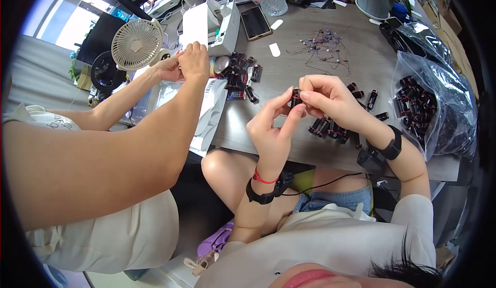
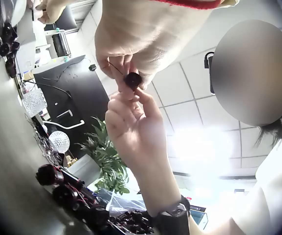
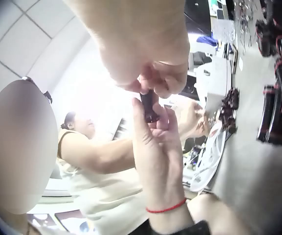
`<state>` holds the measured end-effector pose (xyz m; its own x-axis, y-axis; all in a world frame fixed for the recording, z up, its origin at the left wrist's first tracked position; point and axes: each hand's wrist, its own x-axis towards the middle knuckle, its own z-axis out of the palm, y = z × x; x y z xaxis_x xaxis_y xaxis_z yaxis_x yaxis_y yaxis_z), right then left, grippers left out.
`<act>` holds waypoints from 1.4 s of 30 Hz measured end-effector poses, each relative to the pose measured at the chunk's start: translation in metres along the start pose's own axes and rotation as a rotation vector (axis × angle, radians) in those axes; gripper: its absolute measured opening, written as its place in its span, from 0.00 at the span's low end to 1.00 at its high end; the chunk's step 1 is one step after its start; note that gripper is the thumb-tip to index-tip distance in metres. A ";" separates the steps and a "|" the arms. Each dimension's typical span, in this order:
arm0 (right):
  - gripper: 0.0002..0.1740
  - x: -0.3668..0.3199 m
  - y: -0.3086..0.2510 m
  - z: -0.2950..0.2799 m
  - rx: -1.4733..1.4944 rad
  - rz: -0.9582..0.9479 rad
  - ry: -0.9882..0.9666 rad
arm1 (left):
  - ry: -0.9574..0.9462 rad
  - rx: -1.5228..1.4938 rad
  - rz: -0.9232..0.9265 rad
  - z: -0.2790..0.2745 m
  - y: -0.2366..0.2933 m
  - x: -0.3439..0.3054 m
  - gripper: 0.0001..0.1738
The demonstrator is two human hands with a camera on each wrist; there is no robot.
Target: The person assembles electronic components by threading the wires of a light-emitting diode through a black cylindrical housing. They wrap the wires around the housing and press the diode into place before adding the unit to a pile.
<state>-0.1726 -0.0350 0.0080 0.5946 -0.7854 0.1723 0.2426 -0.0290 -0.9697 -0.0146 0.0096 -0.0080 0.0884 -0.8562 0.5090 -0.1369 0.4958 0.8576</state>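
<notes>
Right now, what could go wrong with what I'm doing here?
The small black tube is pinched between the fingertips of your left hand and right hand, so it could slip and get lost among the similar loose tubes below. The thin wired pieces lie crisscrossed and may tangle. The clear bag sits near the table's edge; a bump might spill it.
</notes>
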 end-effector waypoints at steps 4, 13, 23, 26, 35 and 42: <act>0.09 0.005 -0.003 -0.021 -0.582 -0.145 0.112 | 0.032 -0.076 -0.177 -0.005 -0.005 0.015 0.11; 0.07 0.006 0.010 -0.111 -1.236 -0.093 0.360 | -0.014 0.592 -0.125 -0.076 -0.065 0.035 0.11; 0.09 0.002 0.033 -0.140 -1.344 0.055 0.260 | -0.115 0.949 0.210 -0.054 -0.066 0.032 0.17; 0.09 0.003 0.041 -0.143 -1.339 0.036 0.255 | -0.349 0.755 0.043 -0.033 -0.039 0.022 0.18; 0.06 0.003 0.031 -0.146 -1.320 0.055 0.240 | -0.882 0.510 -0.329 0.015 -0.020 0.003 0.25; 0.06 -0.002 0.044 -0.164 -1.285 0.028 0.298 | -0.900 0.413 -0.289 0.007 -0.029 0.005 0.27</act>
<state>-0.2886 -0.1357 -0.0637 0.3568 -0.8958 0.2650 -0.7612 -0.4432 -0.4734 -0.0171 -0.0096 -0.0310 -0.5765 -0.8107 -0.1020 -0.5713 0.3106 0.7597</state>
